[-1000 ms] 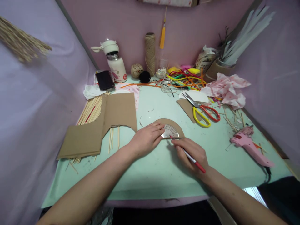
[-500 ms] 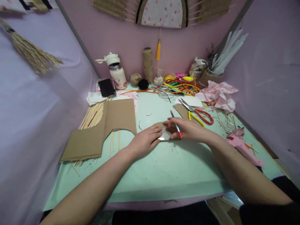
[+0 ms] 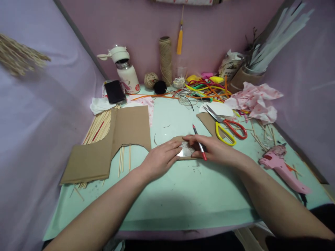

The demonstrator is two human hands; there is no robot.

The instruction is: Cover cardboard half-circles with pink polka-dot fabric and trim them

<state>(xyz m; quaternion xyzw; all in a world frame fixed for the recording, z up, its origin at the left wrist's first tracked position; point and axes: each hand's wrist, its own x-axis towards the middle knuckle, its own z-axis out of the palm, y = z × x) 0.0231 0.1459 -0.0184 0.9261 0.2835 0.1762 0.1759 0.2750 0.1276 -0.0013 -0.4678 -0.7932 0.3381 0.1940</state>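
Observation:
A clear protractor [image 3: 185,150] lies on a small curved piece of cardboard [image 3: 178,138] at the middle of the table. My left hand [image 3: 160,157] rests flat over their left side, its fingers outstretched. At the right side, my right hand [image 3: 214,149] touches the protractor and cardboard edge with its fingertips. A red and silver pen [image 3: 199,142] is tucked in that hand and points away from me. Part of the protractor and cardboard is hidden under my fingers.
Scissors [image 3: 222,124] with red and yellow handles lie right of my hands. A pink glue gun [image 3: 286,170] is farther right. Cut cardboard [image 3: 131,125] covers thin wooden sticks [image 3: 101,127] on the left. A bottle [image 3: 128,78], twine [image 3: 165,61] and pipe cleaners [image 3: 206,91] line the back.
The view has tilted down and come slightly closer to the table. My hands keep their places on the protractor and cardboard, and the pen stays in my right hand.

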